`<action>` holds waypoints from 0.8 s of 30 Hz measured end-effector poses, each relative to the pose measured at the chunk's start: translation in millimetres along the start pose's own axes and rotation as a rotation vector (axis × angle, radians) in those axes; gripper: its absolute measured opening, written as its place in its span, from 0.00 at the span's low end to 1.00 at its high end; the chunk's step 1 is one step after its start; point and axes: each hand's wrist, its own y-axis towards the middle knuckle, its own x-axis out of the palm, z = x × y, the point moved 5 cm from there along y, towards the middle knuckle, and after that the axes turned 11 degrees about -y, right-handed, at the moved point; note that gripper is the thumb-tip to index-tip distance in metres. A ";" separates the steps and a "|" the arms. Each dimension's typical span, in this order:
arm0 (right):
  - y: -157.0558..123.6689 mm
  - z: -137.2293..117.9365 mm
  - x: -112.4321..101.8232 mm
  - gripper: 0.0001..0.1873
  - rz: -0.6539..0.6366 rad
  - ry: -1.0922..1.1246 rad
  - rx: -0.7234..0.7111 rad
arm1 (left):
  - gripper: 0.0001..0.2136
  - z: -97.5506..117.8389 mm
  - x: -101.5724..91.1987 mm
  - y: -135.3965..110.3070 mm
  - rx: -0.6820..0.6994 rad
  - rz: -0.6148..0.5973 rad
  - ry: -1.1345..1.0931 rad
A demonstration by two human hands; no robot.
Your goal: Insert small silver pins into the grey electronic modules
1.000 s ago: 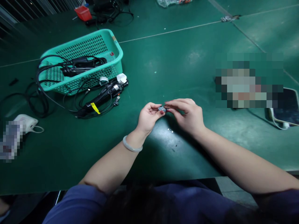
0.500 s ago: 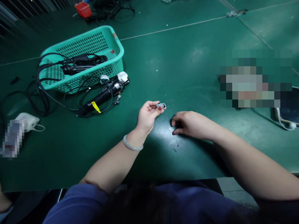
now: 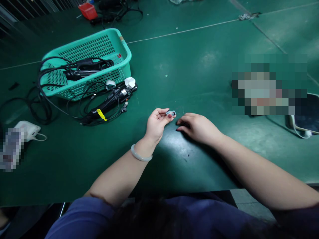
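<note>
My left hand is raised a little over the green table and pinches a small silver metal part between thumb and fingertips. A pale bangle sits on that wrist. My right hand lies just to the right of it, low on the table, fingers curled together; whatever is in them is hidden. The tiny metal piece that lay on the table is no longer visible.
A teal plastic basket with black cables stands at the back left. A black tool with a yellow label lies in front of it. A white face mask is at the left edge, a phone at the right, a red tray far back.
My right hand left the silver part, dropped to the small metal piece on the table, then moved up and left toward my left hand; the piece is gone from the table.
</note>
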 end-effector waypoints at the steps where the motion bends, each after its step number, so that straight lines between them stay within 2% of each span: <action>1: 0.0 1.3 -0.8 0.06 -0.002 0.018 0.007 | 0.17 -0.1 -0.2 0.0 0.000 0.002 0.005; 8: 0.2 21.7 -7.9 0.15 0.009 -0.043 -0.004 | 0.16 0.5 -0.4 -0.4 -0.001 -0.003 0.021; 13: 2.0 20.0 -3.9 0.06 -0.025 -0.121 0.001 | 0.16 0.6 0.3 -0.7 -0.004 -0.003 0.028; 17: 2.0 15.5 -3.7 0.08 -0.034 -0.135 0.000 | 0.17 0.6 0.7 -0.8 -0.006 0.000 0.022; 21: 0.1 16.6 -4.9 0.06 -0.057 -0.112 -0.001 | 0.16 0.5 0.3 -0.6 -0.001 0.004 0.021; 24: -0.4 16.0 -5.2 0.07 -0.066 -0.175 0.003 | 0.16 -0.3 -0.4 0.0 0.004 -0.002 0.026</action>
